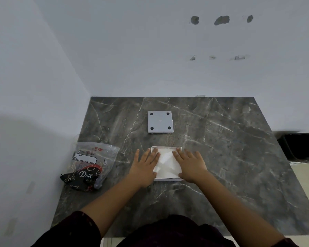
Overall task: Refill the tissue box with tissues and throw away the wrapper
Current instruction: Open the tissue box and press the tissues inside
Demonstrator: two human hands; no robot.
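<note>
Tissues (166,162) sit in your box (168,179) under flat, spread fingers (151,154) gripping nothing; base panel (160,122) and wrapper (89,164) at the surface's left edge remain.

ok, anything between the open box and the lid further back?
Nothing: in the head view, only bare marble counter separates the box from the lid. The wrapper lies off to the left.

2 hands (145,166), 1 tissue box (166,179), 1 lid (160,122), 1 wrapper (89,166), 1 bin (301,146)
</note>
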